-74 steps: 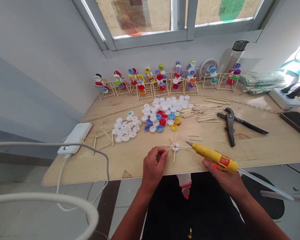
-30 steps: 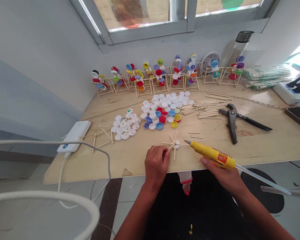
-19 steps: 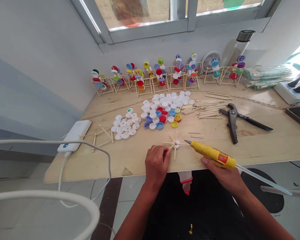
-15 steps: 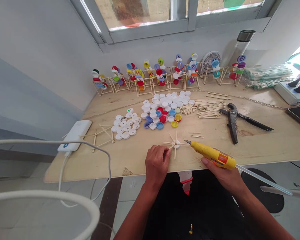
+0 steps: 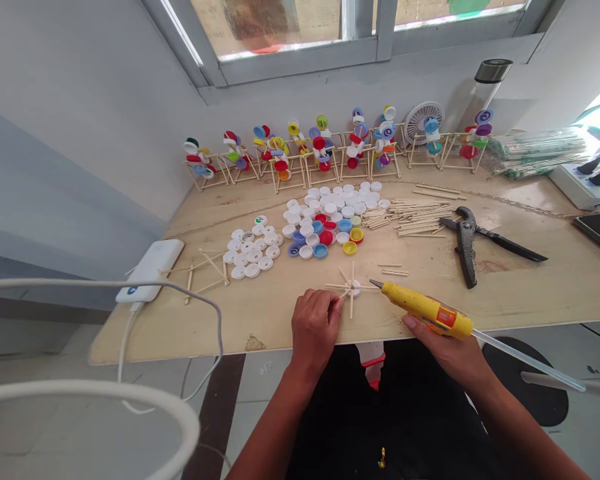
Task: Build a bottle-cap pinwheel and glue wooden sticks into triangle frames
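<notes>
Close to the table's front edge lies a white bottle cap [image 5: 356,291] with several thin wooden sticks [image 5: 351,305] fanning out from it like spokes. My left hand [image 5: 316,327] rests on the table just left of it, its fingertips pinched on one of the sticks. In my right hand [image 5: 447,350] is a yellow hot glue gun [image 5: 425,309], fingers wrapped round its body. The gun's nozzle points left, at or close to the outer end of the right-hand stick; whether they touch I cannot tell. A clear glue stick [image 5: 530,360] juts from its rear.
Beyond the hands lie white caps [image 5: 253,255], coloured caps [image 5: 326,237], cut sticks [image 5: 420,217] and black-handled cutters [image 5: 467,243]. Stick-and-cap wheels on stands [image 5: 323,157] line the wall. A white power bank [image 5: 153,267] with a cable is at left, a power strip [image 5: 583,183] at right.
</notes>
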The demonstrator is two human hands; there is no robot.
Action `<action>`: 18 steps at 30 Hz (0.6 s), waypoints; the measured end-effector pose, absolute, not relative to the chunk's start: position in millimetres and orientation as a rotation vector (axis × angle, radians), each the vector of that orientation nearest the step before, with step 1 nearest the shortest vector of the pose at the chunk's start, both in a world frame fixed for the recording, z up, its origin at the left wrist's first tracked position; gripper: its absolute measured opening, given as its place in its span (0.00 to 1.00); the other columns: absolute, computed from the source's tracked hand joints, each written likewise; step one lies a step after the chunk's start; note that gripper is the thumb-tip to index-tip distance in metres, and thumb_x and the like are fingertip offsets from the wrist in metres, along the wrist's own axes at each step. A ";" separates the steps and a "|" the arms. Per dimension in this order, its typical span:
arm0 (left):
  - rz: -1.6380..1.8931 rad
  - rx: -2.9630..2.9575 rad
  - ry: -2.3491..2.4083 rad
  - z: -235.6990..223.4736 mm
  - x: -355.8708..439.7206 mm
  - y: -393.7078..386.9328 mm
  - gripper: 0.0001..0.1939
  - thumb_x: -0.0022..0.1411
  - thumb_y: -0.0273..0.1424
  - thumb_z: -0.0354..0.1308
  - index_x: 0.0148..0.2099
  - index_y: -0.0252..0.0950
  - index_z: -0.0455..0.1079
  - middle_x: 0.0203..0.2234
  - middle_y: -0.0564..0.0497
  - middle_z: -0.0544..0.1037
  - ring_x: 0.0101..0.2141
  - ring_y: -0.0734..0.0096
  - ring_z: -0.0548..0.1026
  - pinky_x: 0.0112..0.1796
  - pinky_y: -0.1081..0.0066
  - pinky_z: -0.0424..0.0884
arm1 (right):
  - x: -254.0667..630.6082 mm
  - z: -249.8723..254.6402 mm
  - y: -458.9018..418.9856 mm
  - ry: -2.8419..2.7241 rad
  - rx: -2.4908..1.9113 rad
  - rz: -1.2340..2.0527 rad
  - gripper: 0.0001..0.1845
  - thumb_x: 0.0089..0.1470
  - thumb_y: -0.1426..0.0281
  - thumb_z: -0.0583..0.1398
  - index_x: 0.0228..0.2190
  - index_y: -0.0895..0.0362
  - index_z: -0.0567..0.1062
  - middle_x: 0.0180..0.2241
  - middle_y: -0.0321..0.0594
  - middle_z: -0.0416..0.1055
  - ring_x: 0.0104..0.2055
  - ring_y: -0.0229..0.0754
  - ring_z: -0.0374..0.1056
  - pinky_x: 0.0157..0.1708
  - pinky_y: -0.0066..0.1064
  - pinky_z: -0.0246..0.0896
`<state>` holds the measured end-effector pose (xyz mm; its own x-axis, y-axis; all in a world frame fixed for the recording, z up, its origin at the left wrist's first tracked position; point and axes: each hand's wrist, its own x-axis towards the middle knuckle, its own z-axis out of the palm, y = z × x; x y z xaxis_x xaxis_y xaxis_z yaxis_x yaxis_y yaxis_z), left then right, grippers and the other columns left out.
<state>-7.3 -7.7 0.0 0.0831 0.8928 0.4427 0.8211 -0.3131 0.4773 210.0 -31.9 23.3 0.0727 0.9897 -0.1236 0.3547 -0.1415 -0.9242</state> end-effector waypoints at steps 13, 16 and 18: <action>0.969 2.234 1.776 0.8 -7.8 -4.4 0.08 0.62 0.26 0.52 0.29 0.37 0.64 0.25 0.51 0.73 0.30 0.67 0.68 0.32 0.68 0.63 | 209.6 25.0 -30.4 -1.351 -1.607 1.091 0.19 0.45 0.53 0.63 0.32 0.55 0.77 0.29 0.38 0.74 0.29 0.42 0.69 0.28 0.32 0.66; 0.948 2.258 1.785 1.3 -7.9 -3.1 0.08 0.62 0.26 0.52 0.29 0.37 0.64 0.24 0.51 0.73 0.29 0.67 0.68 0.32 0.68 0.62 | 208.5 27.5 -31.1 -1.347 -1.627 1.092 0.19 0.46 0.53 0.63 0.32 0.55 0.77 0.29 0.37 0.75 0.29 0.42 0.70 0.29 0.32 0.66; 0.937 2.273 1.791 1.7 -7.8 -2.1 0.09 0.62 0.26 0.51 0.28 0.38 0.64 0.24 0.51 0.73 0.29 0.67 0.68 0.32 0.68 0.62 | 208.0 29.1 -31.3 -1.345 -1.646 1.090 0.19 0.45 0.53 0.63 0.31 0.55 0.77 0.28 0.37 0.75 0.29 0.43 0.70 0.29 0.32 0.66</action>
